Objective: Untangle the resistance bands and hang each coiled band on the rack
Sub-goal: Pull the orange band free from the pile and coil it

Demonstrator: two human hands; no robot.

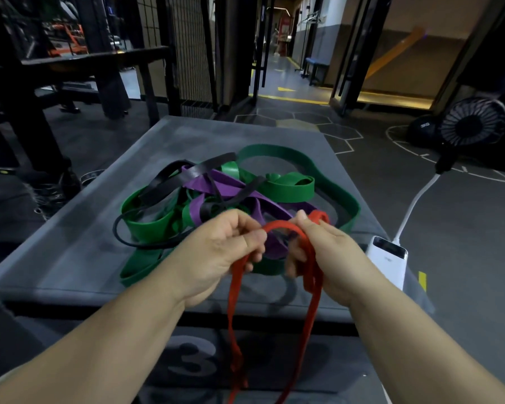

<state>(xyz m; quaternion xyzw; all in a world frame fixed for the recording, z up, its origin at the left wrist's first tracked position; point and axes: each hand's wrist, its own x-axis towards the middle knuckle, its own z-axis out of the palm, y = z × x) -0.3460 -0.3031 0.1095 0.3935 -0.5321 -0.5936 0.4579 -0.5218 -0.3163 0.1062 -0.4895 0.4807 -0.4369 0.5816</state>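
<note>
A red resistance band [311, 290] loops between both hands and hangs down over the front edge of the grey plyo box [79, 252]. My left hand [216, 255] pinches the red band at its top left. My right hand [327, 252] grips the band's right side, fingers curled round it. Behind the hands a tangled pile lies on the box top: wide green bands [286, 186], a purple band [225, 185] and thin black bands [164, 182].
A white power bank [388, 260] sits on the box's right edge, its white cable running to a black fan [473, 123] on the floor. A black metal rack frame [105, 59] stands at the back left. An open corridor lies straight ahead.
</note>
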